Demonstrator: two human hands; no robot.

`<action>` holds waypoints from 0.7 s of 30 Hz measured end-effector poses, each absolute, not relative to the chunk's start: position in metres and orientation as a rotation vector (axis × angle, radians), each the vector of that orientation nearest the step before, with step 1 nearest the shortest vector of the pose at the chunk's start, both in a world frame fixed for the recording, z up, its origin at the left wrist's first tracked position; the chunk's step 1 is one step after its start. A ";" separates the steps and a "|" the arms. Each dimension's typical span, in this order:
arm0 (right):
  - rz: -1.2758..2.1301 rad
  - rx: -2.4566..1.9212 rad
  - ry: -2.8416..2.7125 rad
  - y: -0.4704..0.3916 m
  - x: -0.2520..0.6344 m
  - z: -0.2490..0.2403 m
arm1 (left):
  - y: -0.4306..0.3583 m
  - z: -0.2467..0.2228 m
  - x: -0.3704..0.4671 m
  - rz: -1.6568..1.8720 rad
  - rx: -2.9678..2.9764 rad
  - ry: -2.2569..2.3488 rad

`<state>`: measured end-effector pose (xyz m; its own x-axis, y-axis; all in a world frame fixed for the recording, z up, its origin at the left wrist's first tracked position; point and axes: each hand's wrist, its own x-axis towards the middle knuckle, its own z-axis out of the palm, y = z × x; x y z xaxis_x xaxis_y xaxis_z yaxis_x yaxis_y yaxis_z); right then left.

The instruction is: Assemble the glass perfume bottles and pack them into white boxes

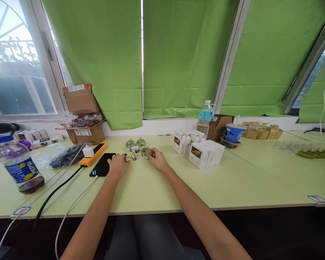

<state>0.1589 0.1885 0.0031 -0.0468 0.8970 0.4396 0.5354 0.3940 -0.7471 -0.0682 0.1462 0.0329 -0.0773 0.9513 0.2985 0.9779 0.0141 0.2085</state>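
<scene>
Both my arms reach across the pale green table [157, 187]. My left hand [118, 165] rests beside a black phone [102, 164], fingers curled near a small gold cap [133, 156]; whether it grips anything is unclear. My right hand [157, 160] touches a round glass bottle with gold decoration [146, 152]. Two more clear round bottles [135, 144] stand just behind, apart from both hands.
Several white boxes [203, 152] stand right of my hands. An orange power strip [93, 154] with cables lies left. A Pepsi bottle [18, 168], cardboard boxes [82, 113], a water bottle [205, 119] and a blue cup [234, 133] sit around the table.
</scene>
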 end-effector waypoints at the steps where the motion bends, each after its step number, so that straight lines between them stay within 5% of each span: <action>1: 0.483 -1.266 -1.713 0.189 0.159 0.003 | 0.147 0.033 -0.068 -0.558 -2.088 -2.190; 21: 0.501 -1.247 -1.716 0.189 0.159 0.002 | 0.147 0.033 -0.065 -0.654 -2.185 -2.271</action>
<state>0.1594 0.1892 0.0024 -0.0570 0.8968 0.4388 0.5195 0.4020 -0.7540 -0.0649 0.1465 0.0333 -0.0765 0.9722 0.2213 0.9409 -0.0031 0.3387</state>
